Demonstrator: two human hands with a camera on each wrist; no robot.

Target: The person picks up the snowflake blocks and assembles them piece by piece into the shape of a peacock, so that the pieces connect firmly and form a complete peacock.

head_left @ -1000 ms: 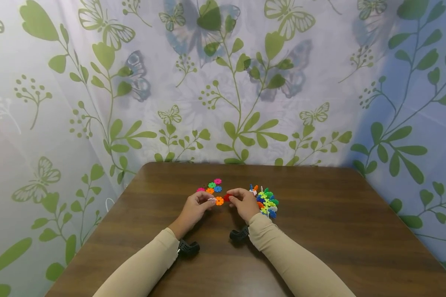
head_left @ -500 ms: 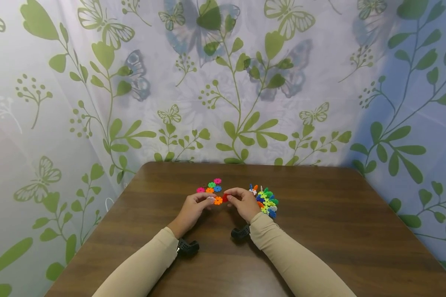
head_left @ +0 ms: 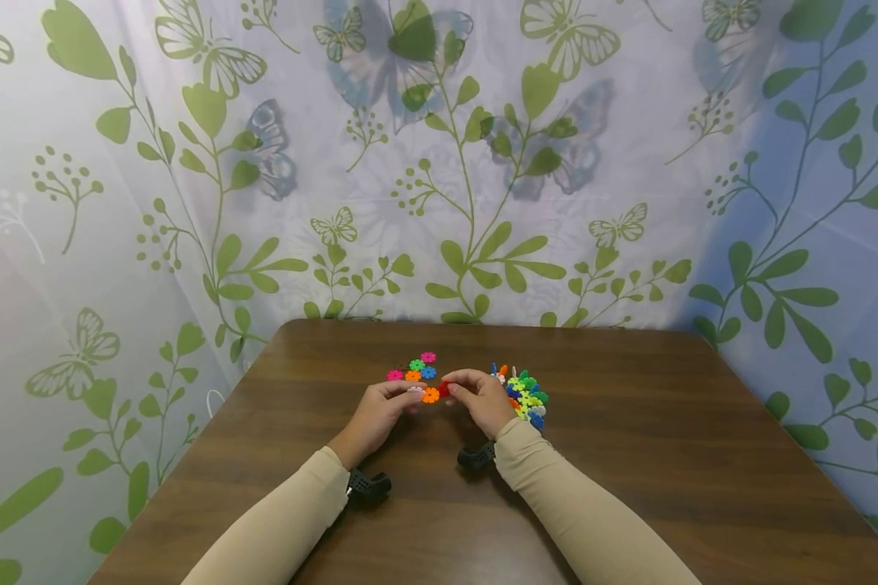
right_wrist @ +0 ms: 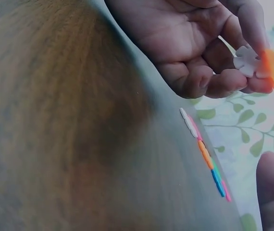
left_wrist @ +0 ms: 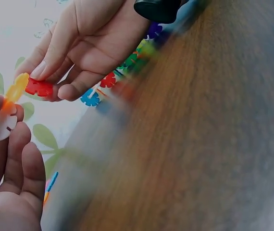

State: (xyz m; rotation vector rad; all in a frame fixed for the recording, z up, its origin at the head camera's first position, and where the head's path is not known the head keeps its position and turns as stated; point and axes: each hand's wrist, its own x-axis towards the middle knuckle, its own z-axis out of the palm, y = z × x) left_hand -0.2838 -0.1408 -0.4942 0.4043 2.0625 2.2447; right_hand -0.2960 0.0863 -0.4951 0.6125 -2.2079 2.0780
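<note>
Between my left thumb and fingers, my left hand (head_left: 379, 410) pinches a white flower-shaped slotted disc (left_wrist: 0, 127). An orange slotted disc (head_left: 430, 395) is joined to the white one and stands at an angle to it. My right hand (head_left: 485, 401) pinches a red slotted disc (left_wrist: 39, 87), whose edge is right at the orange disc's edge. Both hands are close together over the middle of the table, and the discs are held above its surface. In the right wrist view, the right thumb (right_wrist: 271, 192) lies below the red disc.
Beyond my left hand, several pink, green, blue and orange discs (head_left: 413, 375) lie flat on the brown table (head_left: 629, 455). A heap of mixed-colour discs (head_left: 527, 398) sits just right of my right hand. A leaf-patterned curtain (head_left: 439, 203) hangs behind the table.
The red disc and my right fingers have shifted slightly left, up to the orange disc. The left hand has hardly moved, and both hands keep their hold.
</note>
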